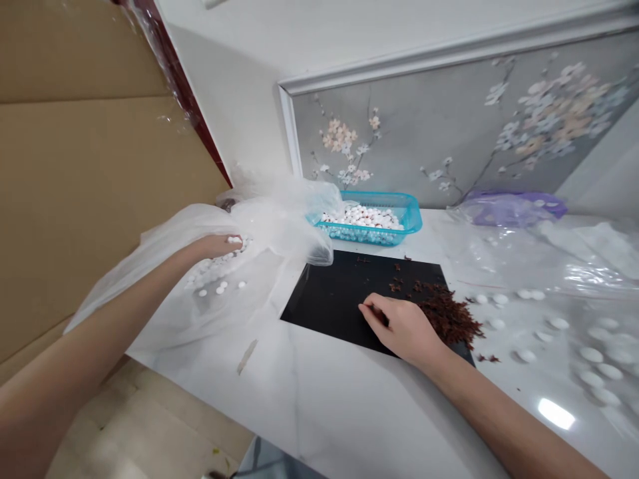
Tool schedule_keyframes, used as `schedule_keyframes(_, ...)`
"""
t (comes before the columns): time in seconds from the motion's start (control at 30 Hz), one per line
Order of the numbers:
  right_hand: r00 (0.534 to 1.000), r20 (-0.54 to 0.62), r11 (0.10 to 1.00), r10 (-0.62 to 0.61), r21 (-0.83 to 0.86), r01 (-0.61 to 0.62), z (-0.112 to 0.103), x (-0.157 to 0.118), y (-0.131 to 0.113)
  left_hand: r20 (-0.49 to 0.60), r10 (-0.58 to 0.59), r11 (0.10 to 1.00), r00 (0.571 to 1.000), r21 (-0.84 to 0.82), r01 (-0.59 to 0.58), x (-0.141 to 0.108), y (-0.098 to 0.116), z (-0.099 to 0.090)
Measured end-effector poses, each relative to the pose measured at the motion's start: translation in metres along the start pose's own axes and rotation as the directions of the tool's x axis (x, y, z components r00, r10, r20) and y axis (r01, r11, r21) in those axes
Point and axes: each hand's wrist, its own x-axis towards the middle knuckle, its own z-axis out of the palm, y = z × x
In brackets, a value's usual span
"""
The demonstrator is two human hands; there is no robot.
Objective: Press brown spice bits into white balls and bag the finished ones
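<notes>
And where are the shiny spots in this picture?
In the head view, a bright white glare patch sits on the glossy table at lower right; also in the head view, smaller glints streak the clear plastic at the right.

A tall cardboard panel stands to my left, beside the counter. A dark red strip runs on a slant between the panel and the white wall. Behind the counter, a white frame borders a grey floral picture bearing pale blossoms. A purple package lies at the rear right, partly behind clear plastic film. Below the counter's front edge, I see pale floor.
</notes>
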Motion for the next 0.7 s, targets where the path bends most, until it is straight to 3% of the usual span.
schedule_keyframes(0.17, 1.0, -0.006, 1.0, -0.009, 0.006, 0.009, -0.001, 0.0, -0.001, 0.055, 0.05, 0.999, 0.997, -0.014, -0.049, -0.007, 0.01, -0.002)
schedule_keyframes(0.47, 1.0, -0.005, 1.0, -0.003, 0.003, 0.003, -0.001, 0.0, -0.001, 0.003, 0.17, 0.985, 0.985, -0.026, -0.17, -0.012, 0.014, 0.009)
schedule_keyframes(0.7, 1.0, 0.001, 1.0, 0.003, 0.0, -0.003, 0.0, 0.001, 0.0, -0.027, 0.171, 0.985, 0.985, -0.015, -0.171, -0.021, 0.009, 0.003)
